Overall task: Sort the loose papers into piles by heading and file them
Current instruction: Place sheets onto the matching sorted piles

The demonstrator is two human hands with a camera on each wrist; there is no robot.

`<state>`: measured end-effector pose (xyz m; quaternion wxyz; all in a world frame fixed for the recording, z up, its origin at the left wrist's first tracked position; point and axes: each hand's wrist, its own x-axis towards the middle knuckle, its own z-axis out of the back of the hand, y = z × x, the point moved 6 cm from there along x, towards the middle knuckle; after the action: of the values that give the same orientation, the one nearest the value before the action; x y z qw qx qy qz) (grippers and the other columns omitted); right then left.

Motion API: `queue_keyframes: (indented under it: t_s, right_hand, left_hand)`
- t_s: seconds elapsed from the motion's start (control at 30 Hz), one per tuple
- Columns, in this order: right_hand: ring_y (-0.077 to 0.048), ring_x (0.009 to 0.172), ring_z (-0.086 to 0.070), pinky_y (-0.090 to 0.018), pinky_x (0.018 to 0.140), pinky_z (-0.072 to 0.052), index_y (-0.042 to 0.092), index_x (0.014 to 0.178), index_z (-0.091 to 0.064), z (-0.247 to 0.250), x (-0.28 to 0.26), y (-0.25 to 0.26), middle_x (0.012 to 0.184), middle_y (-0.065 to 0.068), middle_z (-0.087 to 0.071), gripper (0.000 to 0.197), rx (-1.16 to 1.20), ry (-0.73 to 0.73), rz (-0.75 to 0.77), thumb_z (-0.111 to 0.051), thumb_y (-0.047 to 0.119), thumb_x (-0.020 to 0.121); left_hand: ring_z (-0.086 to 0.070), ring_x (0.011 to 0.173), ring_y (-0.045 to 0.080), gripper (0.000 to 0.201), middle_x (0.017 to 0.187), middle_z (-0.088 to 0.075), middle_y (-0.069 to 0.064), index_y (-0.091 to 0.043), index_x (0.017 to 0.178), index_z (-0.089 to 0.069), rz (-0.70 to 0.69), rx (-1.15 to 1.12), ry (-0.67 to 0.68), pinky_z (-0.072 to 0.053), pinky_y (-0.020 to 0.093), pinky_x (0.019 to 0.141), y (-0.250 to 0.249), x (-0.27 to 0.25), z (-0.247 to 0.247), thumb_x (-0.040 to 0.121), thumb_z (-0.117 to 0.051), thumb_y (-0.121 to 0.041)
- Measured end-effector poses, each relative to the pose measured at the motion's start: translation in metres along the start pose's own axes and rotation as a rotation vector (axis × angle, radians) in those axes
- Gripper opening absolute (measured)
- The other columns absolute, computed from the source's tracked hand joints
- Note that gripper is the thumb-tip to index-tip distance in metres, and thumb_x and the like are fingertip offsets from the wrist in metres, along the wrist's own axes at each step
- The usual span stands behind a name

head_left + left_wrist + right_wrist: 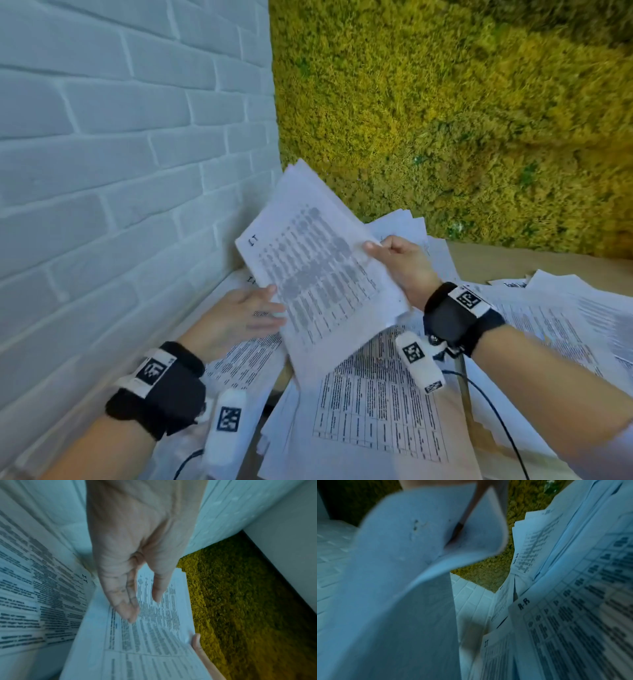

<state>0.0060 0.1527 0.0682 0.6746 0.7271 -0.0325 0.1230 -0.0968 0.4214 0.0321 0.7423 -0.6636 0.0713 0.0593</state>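
Fingers of the right hand pinch a sheaf headed "IT"; left hand flat, grasping nothing; lower the sheaf squarely onto the matching "IT" pile, edges aligned.

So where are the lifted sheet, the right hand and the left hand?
lifted sheet (318, 270): head view, middle of its printed face.
right hand (404, 267): head view, back of the hand pinching the sheet's edge.
left hand (236, 315): head view, back of the hand.
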Motion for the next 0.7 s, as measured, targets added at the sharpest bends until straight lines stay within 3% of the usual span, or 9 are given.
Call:
queue_keyframes:
  t_s: [0.07, 0.2, 0.27, 0.33, 0.37, 0.43, 0.5, 0.57, 0.7]
  right_hand:
    - [-0.018, 0.048, -0.050, -0.025, 0.053, -0.044, 0.013, 0.072, -0.060, -0.013, -0.006, -0.002, 0.062, -0.006, -0.059, 0.025, 0.022, 0.076, -0.039, -0.071, 0.030, 0.087]
    - [-0.018, 0.067, -0.041, -0.022, 0.065, -0.039, 0.017, 0.080, -0.062, -0.014, -0.004, -0.007, 0.076, -0.006, -0.044, 0.031, -0.030, 0.137, -0.065, -0.067, 0.047, 0.088]
    - [-0.015, 0.069, -0.042, -0.016, 0.070, -0.039, 0.018, 0.082, -0.061, -0.009, -0.001, -0.007, 0.073, -0.003, -0.040, 0.029, -0.024, 0.099, -0.072, -0.065, 0.045, 0.089]
    - [-0.004, 0.068, -0.061, -0.007, 0.067, -0.045, 0.016, 0.098, -0.069, -0.007, 0.002, -0.010, 0.077, 0.008, -0.059, 0.027, -0.003, 0.098, -0.096, -0.063, 0.041, 0.091]
    - [0.002, 0.075, -0.067, -0.006, 0.065, -0.047, 0.013, 0.106, -0.069, -0.006, 0.004, -0.013, 0.090, 0.008, -0.068, 0.031, 0.010, 0.103, -0.125, -0.063, 0.039, 0.092]
    - [-0.002, 0.088, -0.067, -0.011, 0.067, -0.052, 0.008, 0.112, -0.064, -0.001, 0.009, -0.022, 0.113, -0.001, -0.067, 0.032, 0.053, 0.073, -0.154, -0.062, 0.034, 0.094]
    - [-0.008, 0.104, -0.063, -0.024, 0.083, -0.054, 0.005, 0.123, -0.063, 0.013, 0.016, -0.028, 0.126, -0.006, -0.062, 0.046, 0.060, -0.027, -0.185, -0.067, 0.036, 0.090]
    - [-0.022, 0.116, -0.060, -0.038, 0.098, -0.047, 0.007, 0.112, -0.068, 0.036, 0.023, -0.032, 0.124, -0.007, -0.064, 0.048, 0.018, -0.189, -0.209, -0.075, 0.043, 0.081]
    - [-0.031, 0.120, -0.055, -0.038, 0.098, -0.045, -0.007, 0.118, -0.060, 0.078, 0.041, -0.032, 0.132, -0.018, -0.057, 0.032, -0.254, -0.371, -0.357, -0.056, 0.018, 0.099]
  left_hand:
    - [-0.068, 0.100, 0.030, 0.029, 0.115, -0.066, 0.020, -0.005, 0.116, -0.055, 0.018, -0.054, -0.054, -0.052, 0.040, 0.092, 0.004, 0.007, 0.004, 0.091, -0.063, -0.018]
    - [-0.058, 0.113, 0.025, 0.062, 0.126, -0.060, 0.009, -0.005, 0.127, -0.052, 0.073, 0.050, -0.129, -0.048, 0.037, 0.096, 0.020, 0.022, 0.020, 0.079, -0.077, -0.035]
    - [-0.064, 0.105, 0.024, 0.038, 0.120, -0.065, 0.011, -0.003, 0.121, -0.059, 0.033, -0.073, -0.130, -0.051, 0.031, 0.086, 0.022, 0.025, 0.020, 0.088, -0.067, -0.020]
    - [-0.067, 0.097, 0.025, 0.026, 0.113, -0.069, 0.014, 0.001, 0.115, -0.062, -0.038, -0.154, -0.207, -0.055, 0.028, 0.074, 0.019, 0.028, 0.025, 0.091, -0.062, -0.009]
    - [-0.068, 0.093, 0.026, 0.021, 0.107, -0.070, 0.014, 0.002, 0.108, -0.065, -0.082, -0.123, -0.257, -0.056, 0.029, 0.071, 0.015, 0.028, 0.028, 0.091, -0.062, -0.008]
    - [-0.067, 0.084, 0.029, 0.011, 0.092, -0.071, 0.013, 0.002, 0.088, -0.068, -0.179, 0.033, -0.392, -0.057, 0.036, 0.073, 0.006, 0.028, 0.041, 0.090, -0.063, -0.008]
    - [-0.063, 0.072, 0.028, 0.016, 0.078, -0.069, 0.014, 0.001, 0.075, -0.067, -0.263, 0.248, -0.543, -0.052, 0.038, 0.069, -0.002, 0.028, 0.062, 0.087, -0.068, -0.009]
    - [-0.058, 0.071, 0.025, 0.009, 0.076, -0.064, 0.012, 0.000, 0.080, -0.065, -0.261, 0.487, -0.657, -0.043, 0.031, 0.066, -0.009, 0.026, 0.083, 0.084, -0.070, -0.006]
    - [-0.056, 0.089, 0.033, 0.023, 0.092, -0.057, 0.018, -0.001, 0.100, -0.055, -0.104, 0.815, -0.644, -0.038, 0.035, 0.075, 0.001, 0.030, 0.120, 0.081, -0.050, 0.012]
